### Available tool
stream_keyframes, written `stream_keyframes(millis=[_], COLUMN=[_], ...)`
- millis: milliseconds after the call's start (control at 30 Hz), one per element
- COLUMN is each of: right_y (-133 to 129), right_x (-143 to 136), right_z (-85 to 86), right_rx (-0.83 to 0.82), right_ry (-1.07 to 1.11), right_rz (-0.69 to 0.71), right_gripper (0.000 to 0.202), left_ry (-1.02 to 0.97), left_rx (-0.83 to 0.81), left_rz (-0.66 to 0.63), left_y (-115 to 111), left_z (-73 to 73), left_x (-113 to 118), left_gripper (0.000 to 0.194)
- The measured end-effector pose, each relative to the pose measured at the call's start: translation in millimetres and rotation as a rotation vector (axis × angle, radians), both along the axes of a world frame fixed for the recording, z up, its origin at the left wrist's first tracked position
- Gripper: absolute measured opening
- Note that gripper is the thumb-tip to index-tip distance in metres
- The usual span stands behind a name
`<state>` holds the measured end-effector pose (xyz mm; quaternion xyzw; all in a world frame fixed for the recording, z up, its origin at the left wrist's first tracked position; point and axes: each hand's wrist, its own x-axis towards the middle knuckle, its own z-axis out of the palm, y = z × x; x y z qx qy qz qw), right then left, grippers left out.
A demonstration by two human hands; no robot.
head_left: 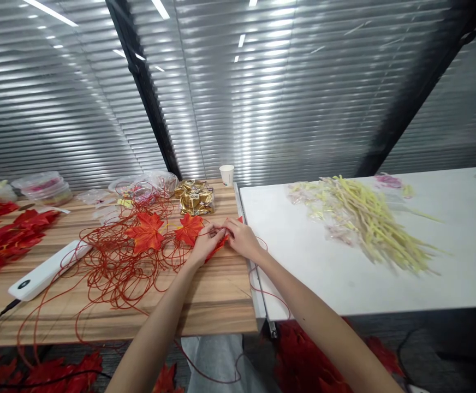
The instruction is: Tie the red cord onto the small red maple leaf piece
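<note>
My left hand and my right hand meet at the right edge of the wooden table. Between their fingers they pinch a red fabric maple leaf, mostly hidden by the hands. A thin red cord lies in a tangled heap to the left of my hands. Two more maple leaves, one orange-red and one red, rest on that cord. A strand of the cord trails from my hands down over the table edge.
A white power strip lies at the left. Piled red leaves sit far left; more lie on the floor. Gold-wrapped items, plastic tubs and a paper cup stand behind. Yellow stems cover the white table.
</note>
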<state>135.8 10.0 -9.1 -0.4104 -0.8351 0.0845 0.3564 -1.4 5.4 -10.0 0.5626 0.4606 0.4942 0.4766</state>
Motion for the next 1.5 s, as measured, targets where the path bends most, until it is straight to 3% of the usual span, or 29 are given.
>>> stream_keyframes(millis=[1500], right_y=[0.6], right_x=[0.3], right_z=[-1.4], right_rx=[0.035], right_ry=[-0.031], right_rz=[-0.006], right_gripper=[0.023], left_ry=[0.044], left_rx=[0.024], left_rz=[-0.004], left_y=[-1.1], left_z=[0.5], left_x=[-0.4], left_gripper=[0.022])
